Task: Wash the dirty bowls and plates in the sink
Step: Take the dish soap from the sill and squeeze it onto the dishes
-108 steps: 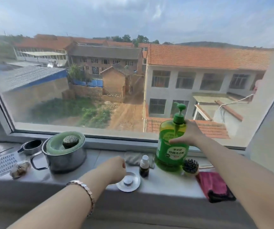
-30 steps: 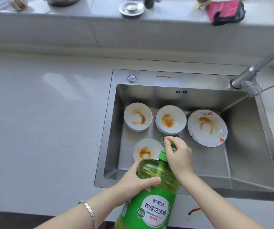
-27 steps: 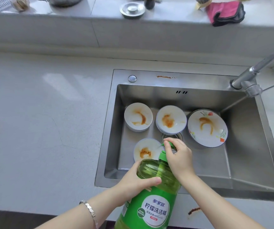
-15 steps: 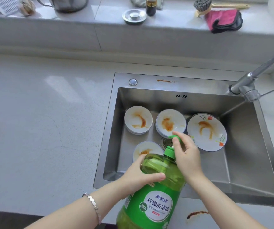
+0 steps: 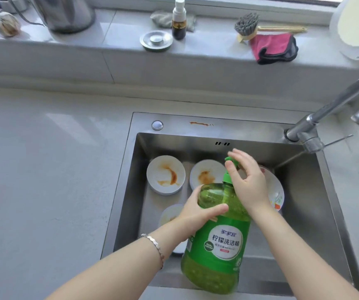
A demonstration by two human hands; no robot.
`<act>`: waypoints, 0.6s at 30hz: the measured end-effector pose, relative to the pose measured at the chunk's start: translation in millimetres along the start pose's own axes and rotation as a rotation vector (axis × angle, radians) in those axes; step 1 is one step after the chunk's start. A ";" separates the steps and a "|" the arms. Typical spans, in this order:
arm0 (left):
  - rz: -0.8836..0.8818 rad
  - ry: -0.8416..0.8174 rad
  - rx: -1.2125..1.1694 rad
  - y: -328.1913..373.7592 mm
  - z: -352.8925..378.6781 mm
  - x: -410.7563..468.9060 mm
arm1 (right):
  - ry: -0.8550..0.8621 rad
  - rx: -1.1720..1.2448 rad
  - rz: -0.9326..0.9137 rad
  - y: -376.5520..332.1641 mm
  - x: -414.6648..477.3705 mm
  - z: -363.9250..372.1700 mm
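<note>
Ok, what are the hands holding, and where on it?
Left hand grips the green soap bottle at its shoulder; right hand pinches its pump head.

- detergent bottle (image 5: 219,241) has swung up and deeper over the sink, pump (image 5: 230,161) now by the middle plate (image 5: 204,176).
- right hand (image 5: 247,182) now hides most of the flowered plate (image 5: 277,191).
- left hand (image 5: 198,215) now covers the near bowl (image 5: 169,213).

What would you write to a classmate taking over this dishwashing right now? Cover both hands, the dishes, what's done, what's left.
Left hand grips the big green detergent bottle, tilted over the steel sink; right hand pinches its green pump head.
Three sauce-stained white bowls and a patterned plate lie in the sink, unwashed.
Done: detergent at hand. Left: soap, scrub, rinse everything.
</note>
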State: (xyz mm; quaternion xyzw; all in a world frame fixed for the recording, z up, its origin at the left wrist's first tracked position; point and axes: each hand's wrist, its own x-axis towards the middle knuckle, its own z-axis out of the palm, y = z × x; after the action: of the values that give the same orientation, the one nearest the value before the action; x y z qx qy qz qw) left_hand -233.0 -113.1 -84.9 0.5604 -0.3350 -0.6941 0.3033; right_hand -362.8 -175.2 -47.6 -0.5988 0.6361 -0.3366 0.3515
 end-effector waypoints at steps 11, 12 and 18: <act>-0.039 -0.103 -0.041 -8.1 -9.1 19.6 | 0.052 -0.091 0.070 17.1 25.2 14.2; -0.038 -0.108 -0.044 -9.3 -11.0 19.5 | 0.071 -0.098 0.058 16.2 23.8 16.3; -0.052 -0.139 -0.066 -14.4 -17.8 19.6 | 0.142 -0.172 -0.039 10.1 19.1 22.7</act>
State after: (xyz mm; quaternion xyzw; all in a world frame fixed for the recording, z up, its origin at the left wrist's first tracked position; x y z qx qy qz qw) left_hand -219.9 -122.4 -110.4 0.5091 -0.3175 -0.7495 0.2797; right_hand -349.5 -193.9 -68.9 -0.6136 0.6742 -0.3291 0.2465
